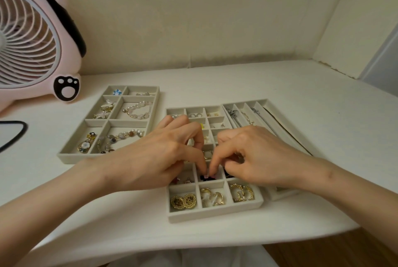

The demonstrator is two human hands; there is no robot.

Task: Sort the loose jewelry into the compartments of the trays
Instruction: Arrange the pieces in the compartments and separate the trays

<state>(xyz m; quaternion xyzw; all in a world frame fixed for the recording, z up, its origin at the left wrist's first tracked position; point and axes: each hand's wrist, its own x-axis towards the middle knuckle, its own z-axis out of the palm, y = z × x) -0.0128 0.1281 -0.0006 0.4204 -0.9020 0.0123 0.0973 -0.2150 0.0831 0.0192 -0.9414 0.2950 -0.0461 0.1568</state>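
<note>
A small dark piece [207, 177] lies in the middle compartment of the 2nd row from the front edge of the small-compartment tray [215, 216]. It is touched from above by the index fingertips of both hands, which are brought close together over it. The left hand [168, 154] reaches in from the left and the right hand [256, 159] from the right, each with its index finger pointed down and the other fingers curled. Whether the piece is pinched or only pressed cannot be told, since the thumbs are hidden.

In the front row of the same tray, 2 round gold earrings [183, 201] are held in the left compartment, curved gold earrings [212, 196] in the middle one and gold hoops [241, 193] in the right one. Small pieces are seen in the rear compartments, too small to name.

Just beside this tray on the right, a long-slot tray [267, 101] is set, with thin chains [247, 116] laid along its slots. Towards the left edge of the worktop [301, 85], a large-compartment tray [71, 157] is placed apart from the other 2. A pale bead bracelet [137, 109], a mixed bead bracelet [120, 137], a flower pendant [85, 145] and a small blue piece [117, 92] are kept in separate compartments of it.

At the rear left corner a pink fan [32, 40] with a paw mark is stood. A dark-rimmed object [13, 131] is cut off by the left edge.
</note>
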